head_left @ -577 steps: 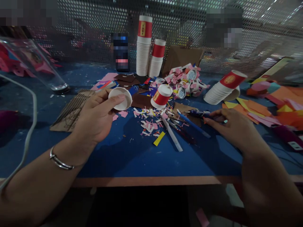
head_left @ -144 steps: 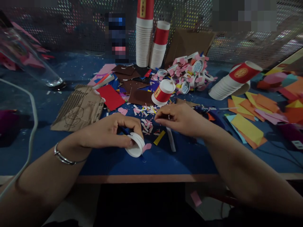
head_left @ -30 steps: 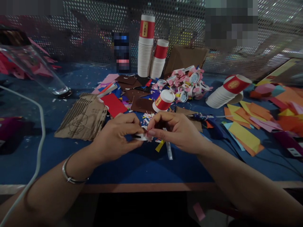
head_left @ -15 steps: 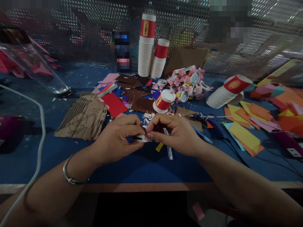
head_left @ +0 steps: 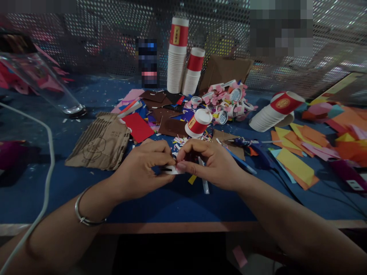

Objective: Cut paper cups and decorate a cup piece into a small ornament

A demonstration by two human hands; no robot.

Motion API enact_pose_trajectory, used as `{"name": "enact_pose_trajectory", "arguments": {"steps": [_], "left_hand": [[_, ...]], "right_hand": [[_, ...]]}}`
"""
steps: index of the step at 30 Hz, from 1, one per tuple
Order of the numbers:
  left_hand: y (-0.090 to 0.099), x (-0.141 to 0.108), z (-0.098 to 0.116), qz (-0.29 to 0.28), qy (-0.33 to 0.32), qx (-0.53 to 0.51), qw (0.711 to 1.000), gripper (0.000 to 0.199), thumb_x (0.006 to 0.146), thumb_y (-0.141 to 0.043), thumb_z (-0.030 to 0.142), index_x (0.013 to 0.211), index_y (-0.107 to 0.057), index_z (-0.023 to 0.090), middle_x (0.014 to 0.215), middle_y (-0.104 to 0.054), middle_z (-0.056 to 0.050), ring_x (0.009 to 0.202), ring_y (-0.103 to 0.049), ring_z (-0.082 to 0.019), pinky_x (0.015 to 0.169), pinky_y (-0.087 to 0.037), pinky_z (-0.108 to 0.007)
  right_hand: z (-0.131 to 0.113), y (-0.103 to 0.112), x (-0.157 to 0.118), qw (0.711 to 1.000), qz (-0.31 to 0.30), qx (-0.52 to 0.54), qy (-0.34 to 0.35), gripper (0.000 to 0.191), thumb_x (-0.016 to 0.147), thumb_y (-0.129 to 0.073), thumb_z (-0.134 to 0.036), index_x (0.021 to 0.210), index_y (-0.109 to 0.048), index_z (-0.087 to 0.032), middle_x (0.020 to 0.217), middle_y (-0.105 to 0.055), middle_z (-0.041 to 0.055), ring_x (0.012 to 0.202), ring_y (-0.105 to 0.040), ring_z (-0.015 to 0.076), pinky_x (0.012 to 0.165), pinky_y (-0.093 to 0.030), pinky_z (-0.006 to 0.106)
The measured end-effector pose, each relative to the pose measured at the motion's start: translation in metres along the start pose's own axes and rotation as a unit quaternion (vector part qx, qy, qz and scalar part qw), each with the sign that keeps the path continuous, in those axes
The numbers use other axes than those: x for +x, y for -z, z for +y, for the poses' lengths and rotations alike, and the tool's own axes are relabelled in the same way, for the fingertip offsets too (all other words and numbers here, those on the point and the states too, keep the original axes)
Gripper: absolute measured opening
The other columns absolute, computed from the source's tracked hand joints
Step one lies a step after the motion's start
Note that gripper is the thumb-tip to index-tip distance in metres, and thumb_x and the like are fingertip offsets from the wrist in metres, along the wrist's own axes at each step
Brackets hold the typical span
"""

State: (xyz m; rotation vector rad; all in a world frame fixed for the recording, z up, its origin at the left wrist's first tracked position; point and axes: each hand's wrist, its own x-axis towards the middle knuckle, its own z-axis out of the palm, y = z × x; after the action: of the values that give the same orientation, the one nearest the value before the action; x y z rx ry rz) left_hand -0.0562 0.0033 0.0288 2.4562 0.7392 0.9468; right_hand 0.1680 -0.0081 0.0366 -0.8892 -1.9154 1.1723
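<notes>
A small white piece with a black mark (head_left: 171, 169) is pinched between my two hands, above the blue table. My left hand (head_left: 146, 162) has its fingers closed on the piece's left side. The fingertips of my right hand (head_left: 206, 162) press together at its right end, touching the left fingertips. Just beyond the hands, an upturned red and white paper cup (head_left: 198, 123) stands among small paper scraps (head_left: 180, 141). A clear stick (head_left: 205, 179) and a yellow strip (head_left: 192, 179) lie beside my right hand.
Tall cup stacks (head_left: 176, 70) stand behind a heap of pink and white pieces (head_left: 229, 99). Flattened cardboard (head_left: 99, 143) lies left. At the right are a blue glue gun (head_left: 262, 154), a leaning cup stack (head_left: 265, 116) and coloured papers (head_left: 296, 164). A white cable (head_left: 52, 145) crosses the left.
The white piece has tilted slightly, showing more of its face. Both hands keep nearly the same place and grip.
</notes>
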Motion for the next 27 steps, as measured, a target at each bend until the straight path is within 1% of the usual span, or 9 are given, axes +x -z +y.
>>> {"name": "enact_pose_trajectory", "arguments": {"steps": [4,8,15,20,24,27], "left_hand": [[0.0016,0.0002,0.0007,-0.011,0.008,-0.012,1.0,0.014,0.091,-0.071,0.016,0.078,-0.074,0.017,0.077,-0.062,0.002,0.073,-0.061,-0.011,0.072,-0.044,-0.026],[0.0022,-0.0004,0.0001,-0.016,0.018,-0.035,0.999,0.012,0.091,-0.073,0.017,0.08,-0.076,0.017,0.076,-0.061,0.002,0.071,-0.058,-0.011,0.071,-0.043,-0.026],[0.0021,-0.0006,-0.0002,-0.022,0.032,-0.065,0.997,0.008,0.09,-0.076,0.015,0.082,-0.078,0.017,0.075,-0.06,0.002,0.07,-0.058,-0.011,0.069,-0.043,-0.026],[0.0012,-0.0003,-0.0003,-0.021,0.031,-0.067,0.997,0.013,0.091,-0.077,0.017,0.078,-0.076,0.017,0.072,-0.057,0.003,0.068,-0.056,-0.01,0.067,-0.041,-0.026],[0.0,0.0003,-0.0014,-0.022,0.057,-0.097,0.993,0.014,0.09,-0.079,0.019,0.076,-0.075,0.018,0.072,-0.057,0.004,0.067,-0.055,-0.01,0.064,-0.041,-0.024],[0.0001,0.0017,-0.003,-0.02,0.086,-0.144,0.986,0.008,0.088,-0.081,0.021,0.081,-0.079,0.02,0.073,-0.061,0.003,0.07,-0.058,-0.011,0.066,-0.044,-0.024]], "right_hand": [[-0.0006,-0.0007,-0.0004,1.0,0.0,0.005,-0.003,0.023,0.093,-0.081,-0.038,0.091,-0.07,-0.018,0.082,-0.064,-0.002,0.068,-0.054,0.0089,0.062,-0.043,0.025],[-0.0002,-0.0009,-0.0003,1.0,-0.002,0.007,-0.002,0.022,0.093,-0.081,-0.036,0.092,-0.07,-0.017,0.081,-0.065,-0.0023,0.068,-0.054,0.0086,0.062,-0.043,0.024],[-0.0017,-0.0011,-0.0005,1.0,-0.005,0.013,-0.003,0.02,0.095,-0.078,-0.034,0.093,-0.069,-0.016,0.081,-0.065,-0.0017,0.068,-0.054,0.0089,0.062,-0.042,0.024],[-0.0006,-0.0013,-0.0004,1.0,-0.009,0.005,-0.002,0.022,0.097,-0.075,-0.038,0.091,-0.068,-0.017,0.08,-0.065,-0.0018,0.068,-0.054,0.0092,0.063,-0.043,0.025],[-0.0005,-0.0006,0.0,1.0,-0.001,-0.002,-0.003,0.025,0.094,-0.079,-0.04,0.091,-0.069,-0.017,0.08,-0.065,-0.0021,0.068,-0.055,0.0089,0.063,-0.044,0.025],[-0.0018,0.0002,-0.0001,1.0,0.016,-0.003,0.0,0.027,0.094,-0.079,-0.043,0.095,-0.069,-0.018,0.083,-0.068,-0.0011,0.07,-0.058,0.0095,0.064,-0.046,0.025]]}}
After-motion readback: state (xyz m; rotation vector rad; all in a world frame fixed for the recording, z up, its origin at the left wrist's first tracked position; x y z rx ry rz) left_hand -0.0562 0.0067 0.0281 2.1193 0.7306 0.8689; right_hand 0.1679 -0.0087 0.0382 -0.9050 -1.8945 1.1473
